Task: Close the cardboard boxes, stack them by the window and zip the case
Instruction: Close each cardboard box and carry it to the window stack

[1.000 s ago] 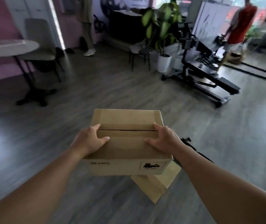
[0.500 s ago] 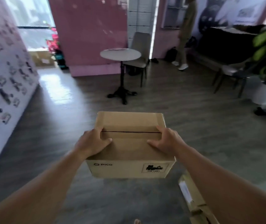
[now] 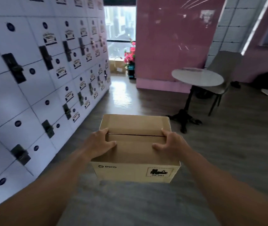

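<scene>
The left hand and right hand clamp the box between them, one on each side of its top. Each thumb lies flat across the near flap, and the fingers curl over the side edges and down the walls, out of sight. The flaps are down and meet at a thin dark seam across the top, so this box looks closed. It is carried in the air in front of the person, level, with its printed face toward the camera and nothing beneath it but the floor.

What has changed is the direction faced, not the grip. A second ago the box was held the same way over another box on the floor, with a plant and exercise gear beyond it; half a second ago the view had swung to a pink wall and the round table. Now the window stands straight beyond the box, at the far end of a passage between the lockers to the left of the box and the pink wall to its right. The table and a chair stand to the right of the box, well apart from it.

Under the window, beside pink flowers, sits what looks like another cardboard box, likely the start of the stack. I judge the turn toward the window done, with the walk down the passage left. No case is in view.
</scene>
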A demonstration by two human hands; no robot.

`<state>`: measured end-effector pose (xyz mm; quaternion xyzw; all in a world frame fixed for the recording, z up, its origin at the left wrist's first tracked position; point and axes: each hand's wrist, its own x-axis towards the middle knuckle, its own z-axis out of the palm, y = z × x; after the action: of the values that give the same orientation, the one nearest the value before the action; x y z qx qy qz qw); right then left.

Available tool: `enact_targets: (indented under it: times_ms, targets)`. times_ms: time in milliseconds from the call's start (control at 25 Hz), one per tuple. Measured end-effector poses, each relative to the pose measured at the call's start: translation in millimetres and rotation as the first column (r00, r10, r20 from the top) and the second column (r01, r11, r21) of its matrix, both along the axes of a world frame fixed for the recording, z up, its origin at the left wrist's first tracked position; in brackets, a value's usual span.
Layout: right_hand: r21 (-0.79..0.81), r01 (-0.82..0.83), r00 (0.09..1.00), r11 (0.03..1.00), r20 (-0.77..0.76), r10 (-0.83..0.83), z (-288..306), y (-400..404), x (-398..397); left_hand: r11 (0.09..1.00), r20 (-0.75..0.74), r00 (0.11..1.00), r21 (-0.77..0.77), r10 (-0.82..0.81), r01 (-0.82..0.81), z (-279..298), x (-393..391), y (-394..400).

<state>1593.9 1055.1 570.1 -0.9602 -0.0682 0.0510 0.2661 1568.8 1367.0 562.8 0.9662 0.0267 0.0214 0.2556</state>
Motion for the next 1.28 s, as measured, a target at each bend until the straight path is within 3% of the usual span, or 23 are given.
enact_targets:
  times_ms: [200,440,760,1280]
  targets:
    - [-0.022,-0.077,0.997,0.997,-0.001,0.077,-5,65,154,0.998,0.013,0.998,-0.030,0.056,-0.056,-15,133,66]
    - [-0.023,-0.045,0.999,0.999,-0.020,0.045,9,125,331,0.999,0.018,0.999,-0.007,0.031,-0.031,-5,318,128]
    - [-0.004,-0.063,0.998,0.998,-0.015,0.063,-10,165,580,1.000,-0.016,1.000,-0.030,-0.005,0.005,-12,558,164]
    - [-0.038,-0.142,0.990,0.989,-0.023,0.141,-13,257,1015,0.991,-0.039,0.995,-0.087,0.096,-0.099,0,955,241]
